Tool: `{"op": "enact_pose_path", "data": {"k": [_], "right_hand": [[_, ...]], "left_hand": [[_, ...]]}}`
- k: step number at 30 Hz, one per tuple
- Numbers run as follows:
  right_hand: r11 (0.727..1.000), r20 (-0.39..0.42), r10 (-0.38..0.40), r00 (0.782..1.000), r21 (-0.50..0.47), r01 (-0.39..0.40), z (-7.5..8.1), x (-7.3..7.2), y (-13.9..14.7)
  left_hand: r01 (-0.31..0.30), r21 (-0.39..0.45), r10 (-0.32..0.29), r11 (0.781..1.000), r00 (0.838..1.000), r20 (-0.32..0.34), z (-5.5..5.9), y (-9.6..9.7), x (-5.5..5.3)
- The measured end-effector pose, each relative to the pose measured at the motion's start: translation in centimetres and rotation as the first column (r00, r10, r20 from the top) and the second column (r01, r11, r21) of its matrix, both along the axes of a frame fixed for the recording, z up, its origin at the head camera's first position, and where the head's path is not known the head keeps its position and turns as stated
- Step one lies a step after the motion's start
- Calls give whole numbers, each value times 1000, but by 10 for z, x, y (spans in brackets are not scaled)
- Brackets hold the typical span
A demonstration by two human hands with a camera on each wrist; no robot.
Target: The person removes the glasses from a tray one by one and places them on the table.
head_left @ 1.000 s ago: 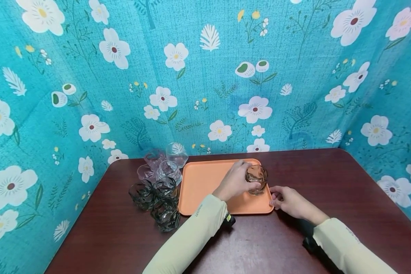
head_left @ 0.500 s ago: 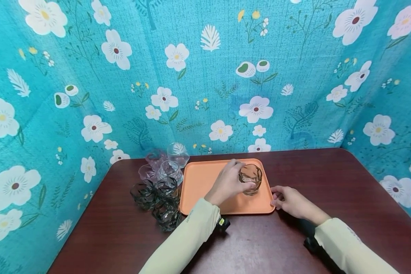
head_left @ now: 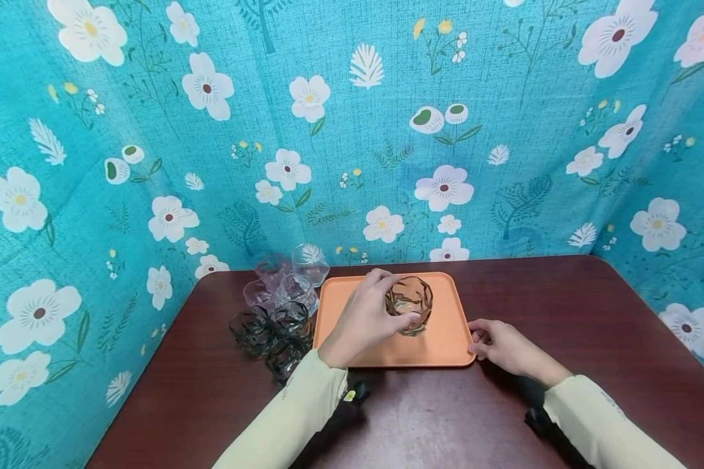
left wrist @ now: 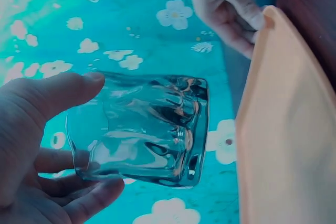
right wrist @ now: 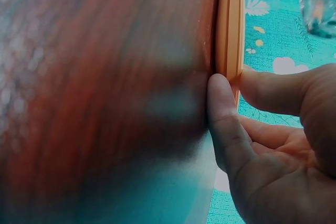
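Note:
My left hand [head_left: 360, 319] grips a faceted glass tumbler [head_left: 413, 306], thumb and fingers round its rim end. From above the tumbler looks brownish against the orange tray [head_left: 446, 348]; in the left wrist view the glass [left wrist: 142, 129] is see-through, its thick rippled base turned toward the tray and a gap showing between them. At the tray's near right corner, my right hand [head_left: 507, 350] pinches the edge. The right wrist view shows the thumb and a finger [right wrist: 223, 95] on either side of the tray's orange rim [right wrist: 231, 30].
Left of the tray stands a cluster of glasses: several dark smoky tumblers [head_left: 252, 333] in front, pinkish ones [head_left: 261, 294] and clear ones [head_left: 309, 266] behind. The dark wood table [head_left: 540, 293] backs onto a teal flowered cloth [head_left: 352, 163].
My left hand has carried the tumbler leftward over the tray, from its right edge toward the middle. The right hand keeps its place at the tray's corner.

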State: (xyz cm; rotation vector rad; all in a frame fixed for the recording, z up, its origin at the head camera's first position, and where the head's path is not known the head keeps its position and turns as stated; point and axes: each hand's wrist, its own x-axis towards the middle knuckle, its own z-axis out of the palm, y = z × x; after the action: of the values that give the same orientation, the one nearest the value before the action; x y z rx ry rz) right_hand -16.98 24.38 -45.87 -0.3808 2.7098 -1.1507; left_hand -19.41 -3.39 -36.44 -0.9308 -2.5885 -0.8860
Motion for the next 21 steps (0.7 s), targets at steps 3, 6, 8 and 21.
{"op": "enact_pose_path", "data": {"k": [3,6,8,21], "right_hand": [[1000,3,5,1000,-5,-5,0,0,0],[1000,5,6,1000,-12,-6,1,1,0],[1000,6,8,1000,-17,-7,1,1,0],[1000,-5,9,1000,-15,-9,-5,-1,2]], "left_hand": [[23,19,-23,1000,1000,-17,9,-12,6],[40,34,-39,999,999,-21,16,-24,13],[37,39,-37,999,999,-22,20,-32,18],[-112,22,114,993,986,-119,46,-85,46]]}}
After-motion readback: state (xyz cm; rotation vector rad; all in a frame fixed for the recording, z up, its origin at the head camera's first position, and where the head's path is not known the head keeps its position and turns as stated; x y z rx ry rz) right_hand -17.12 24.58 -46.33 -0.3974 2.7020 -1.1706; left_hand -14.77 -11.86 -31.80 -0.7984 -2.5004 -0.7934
